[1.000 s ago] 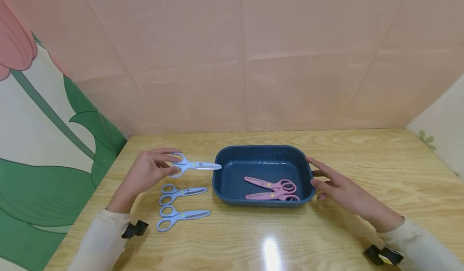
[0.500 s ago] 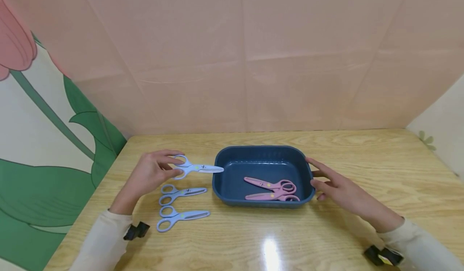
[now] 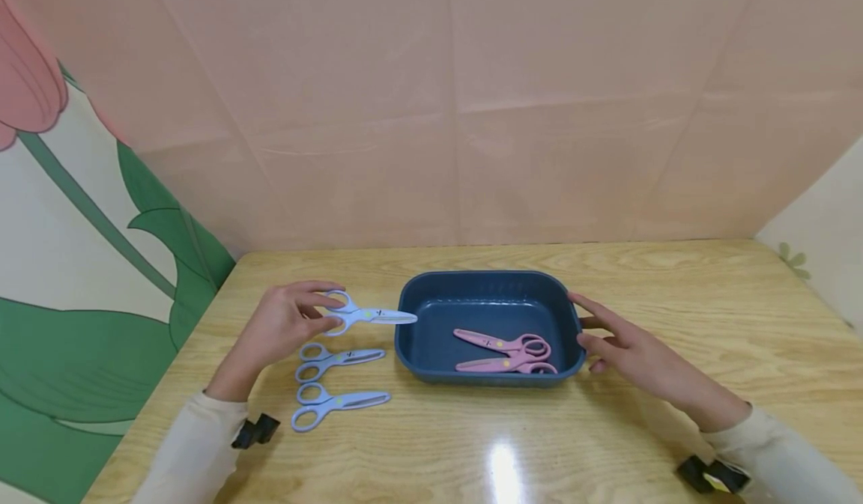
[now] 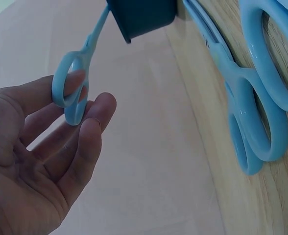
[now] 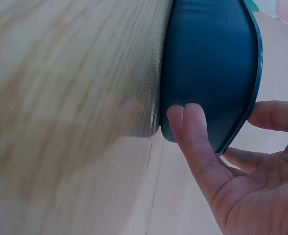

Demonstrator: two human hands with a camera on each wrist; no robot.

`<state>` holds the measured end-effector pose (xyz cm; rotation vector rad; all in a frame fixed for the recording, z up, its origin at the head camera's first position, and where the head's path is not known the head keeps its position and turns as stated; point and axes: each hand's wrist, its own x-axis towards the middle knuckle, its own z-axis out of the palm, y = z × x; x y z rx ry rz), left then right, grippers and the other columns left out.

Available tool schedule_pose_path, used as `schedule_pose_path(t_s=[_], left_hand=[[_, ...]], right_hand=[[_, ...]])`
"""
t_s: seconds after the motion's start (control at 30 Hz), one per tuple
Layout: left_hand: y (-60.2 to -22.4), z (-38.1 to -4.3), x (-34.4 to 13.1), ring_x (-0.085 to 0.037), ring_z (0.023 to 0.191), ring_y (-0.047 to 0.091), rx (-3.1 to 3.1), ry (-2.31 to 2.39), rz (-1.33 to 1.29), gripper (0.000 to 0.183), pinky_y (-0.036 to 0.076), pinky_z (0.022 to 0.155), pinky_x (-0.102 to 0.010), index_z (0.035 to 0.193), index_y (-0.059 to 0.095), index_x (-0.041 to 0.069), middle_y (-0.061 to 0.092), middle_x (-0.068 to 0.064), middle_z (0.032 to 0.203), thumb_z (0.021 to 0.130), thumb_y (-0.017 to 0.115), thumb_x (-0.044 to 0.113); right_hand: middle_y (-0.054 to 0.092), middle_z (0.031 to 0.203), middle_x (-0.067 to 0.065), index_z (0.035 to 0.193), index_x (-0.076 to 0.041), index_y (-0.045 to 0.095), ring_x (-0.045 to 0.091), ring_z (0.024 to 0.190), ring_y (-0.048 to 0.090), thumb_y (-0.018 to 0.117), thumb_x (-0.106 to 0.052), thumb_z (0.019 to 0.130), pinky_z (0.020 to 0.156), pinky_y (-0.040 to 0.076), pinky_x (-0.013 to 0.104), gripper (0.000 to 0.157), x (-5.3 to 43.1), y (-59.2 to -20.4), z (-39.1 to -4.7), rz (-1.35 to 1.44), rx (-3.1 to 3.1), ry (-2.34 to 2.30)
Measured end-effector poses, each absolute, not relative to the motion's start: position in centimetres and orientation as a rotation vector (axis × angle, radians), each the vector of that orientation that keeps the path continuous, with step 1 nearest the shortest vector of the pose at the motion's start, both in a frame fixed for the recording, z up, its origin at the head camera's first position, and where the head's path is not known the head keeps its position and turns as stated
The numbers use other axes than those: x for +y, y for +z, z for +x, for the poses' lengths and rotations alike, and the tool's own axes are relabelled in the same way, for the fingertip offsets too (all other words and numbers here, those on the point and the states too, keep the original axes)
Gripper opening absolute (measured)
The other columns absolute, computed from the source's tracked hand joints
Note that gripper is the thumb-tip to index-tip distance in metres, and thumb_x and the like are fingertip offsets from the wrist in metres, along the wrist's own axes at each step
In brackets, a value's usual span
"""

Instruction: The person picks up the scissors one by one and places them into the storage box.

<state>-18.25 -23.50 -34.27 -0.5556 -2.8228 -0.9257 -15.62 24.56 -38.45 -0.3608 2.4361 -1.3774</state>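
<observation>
A pair of light-blue scissors (image 3: pixel 391 316) is held by its handles between the thumb and fingers of my left hand (image 3: pixel 283 320). Its blades point right, and their tip overlaps the left rim of the dark-blue plastic basin (image 3: pixel 485 378). In the left wrist view, the fingers reach into the handle loops of these scissors (image 4: pixel 68 81). Two pink pairs of scissors (image 3: pixel 500 341) lie inside the basin at its front right. My right hand (image 3: pixel 630 347) rests extended fingers against the basin's right side; the right wrist view shows fingertips (image 5: pixel 195 115) on its outer wall (image 5: pixel 207 63).
Below my left hand, two more light-blue scissors, one behind (image 3: pixel 340 359) and one in front (image 3: pixel 340 403), lie on the wooden table (image 3: pixel 431 444) with blades pointing right. Pink sheeting (image 3: pixel 458 129) hangs behind the table, and a tulip-patterned panel (image 3: pixel 74 279) stands at left.
My left hand has carried the blue scissors slightly right and toward the front, so the blade tip now overlaps the basin's rim more. My right hand and the basin have stayed put.
</observation>
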Motion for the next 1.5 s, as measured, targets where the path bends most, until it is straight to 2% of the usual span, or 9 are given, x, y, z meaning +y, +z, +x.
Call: schedule_pose_path(t_s=[0.3,0.7,0.93,1.07,1.2,1.33,1.43,1.5], left_hand=[[-34.0,-18.2,-22.7,-0.012,0.078,0.072,-2.847,-0.893,-0.591,0.023,0.056,0.061,-0.021,0.106,0.078,0.013,0.071,-0.005,0.124,0.083,0.080,0.013],[-33.7,-17.6,-21.7,-0.008,0.074,0.071,-2.923,-0.835,-0.555,0.019,0.054,0.060,-0.020,0.102,0.079,0.010,0.069,-0.005,0.128,0.083,0.079,0.012],[-33.3,-17.5,-20.8,-0.008,0.074,0.072,-2.909,-0.805,-0.611,0.021,0.052,0.057,-0.019,0.102,0.079,0.010,0.070,-0.004,0.127,0.082,0.078,0.009],[-33.2,-17.7,-20.2,-0.009,0.074,0.071,-2.915,-0.765,-0.605,0.024,0.054,0.060,-0.021,0.104,0.078,0.010,0.074,-0.002,0.115,0.080,0.079,0.010],[-33.2,-17.9,-19.5,-0.011,0.078,0.072,-2.935,-0.717,-0.583,0.031,0.055,0.068,-0.028,0.110,0.075,0.012,0.077,0.003,0.097,0.079,0.080,0.013],[-33.2,-18.0,-18.7,-0.011,0.083,0.072,-2.925,-0.663,-0.586,0.024,0.054,0.073,-0.032,0.102,0.078,0.015,0.076,0.005,0.101,0.078,0.080,0.015],[-33.2,-17.9,-18.3,-0.012,0.086,0.072,-2.888,-0.635,-0.611,0.018,0.050,0.068,-0.027,0.094,0.078,0.017,0.076,0.003,0.108,0.077,0.081,0.016],[-33.2,-17.9,-18.0,-0.011,0.081,0.070,-2.873,-0.621,-0.620,0.016,0.045,0.063,-0.024,0.091,0.078,0.017,0.076,0.003,0.112,0.076,0.081,0.016]], right_hand=[[0.034,0.147,0.042,0.161,-0.021,0.011,0.020,0.085,0.068,0.049,-0.017,0.105,0.073,0.059,0.029,0.068,24.8,-38.3,-15.6,-0.363,2.448,-1.382],[0.032,0.150,0.040,0.161,-0.020,0.012,0.021,0.090,0.069,0.050,-0.019,0.105,0.075,0.060,0.028,0.067,24.5,-38.2,-15.7,-0.378,2.434,-1.397],[0.034,0.149,0.040,0.161,-0.021,0.013,0.021,0.086,0.068,0.050,-0.020,0.105,0.074,0.059,0.027,0.067,24.3,-38.0,-15.5,-0.367,2.449,-1.377],[0.032,0.150,0.040,0.161,-0.022,0.013,0.021,0.087,0.068,0.050,-0.019,0.105,0.074,0.059,0.028,0.068,24.3,-38.0,-15.5,-0.360,2.435,-1.391],[0.030,0.151,0.040,0.161,-0.022,0.012,0.022,0.088,0.068,0.050,-0.019,0.105,0.075,0.059,0.028,0.068,24.3,-38.0,-15.5,-0.359,2.432,-1.387],[0.030,0.151,0.040,0.161,-0.022,0.012,0.022,0.089,0.068,0.050,-0.019,0.105,0.075,0.059,0.027,0.068,24.4,-38.0,-15.4,-0.357,2.434,-1.383],[0.030,0.151,0.040,0.161,-0.021,0.012,0.022,0.090,0.068,0.050,-0.019,0.105,0.075,0.059,0.027,0.068,24.4,-37.9,-15.4,-0.356,2.432,-1.383],[0.029,0.151,0.039,0.161,-0.021,0.012,0.022,0.090,0.068,0.050,-0.019,0.105,0.075,0.059,0.027,0.068,24.4,-37.9,-15.4,-0.357,2.431,-1.385]])
